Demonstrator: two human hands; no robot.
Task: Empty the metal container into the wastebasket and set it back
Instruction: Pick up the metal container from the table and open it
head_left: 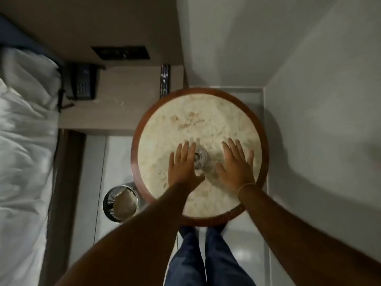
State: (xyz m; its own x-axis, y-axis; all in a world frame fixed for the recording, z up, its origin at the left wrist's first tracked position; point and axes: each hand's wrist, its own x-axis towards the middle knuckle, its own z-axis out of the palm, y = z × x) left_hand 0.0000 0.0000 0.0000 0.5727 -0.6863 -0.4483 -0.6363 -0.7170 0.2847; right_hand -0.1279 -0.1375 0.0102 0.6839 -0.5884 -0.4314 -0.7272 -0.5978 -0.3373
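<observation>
A small shiny metal container (201, 158) stands near the middle of a round marble-topped table (206, 112) with a brown wooden rim. My left hand (183, 166) lies flat just to its left, fingers apart, its edge against or very close to the container and hiding part of it. My right hand (237, 164) hovers flat to the right, a short gap away, fingers spread. A perforated metal wastebasket (120, 201) stands on the floor left of the table, below my left forearm, with some paper inside.
A bedside shelf with a black telephone (82, 83) and a remote control (165, 80) sits behind the table on the left. A bed with white linen (22, 129) fills the left side. White walls close in behind and to the right. My legs stand at the table's near edge.
</observation>
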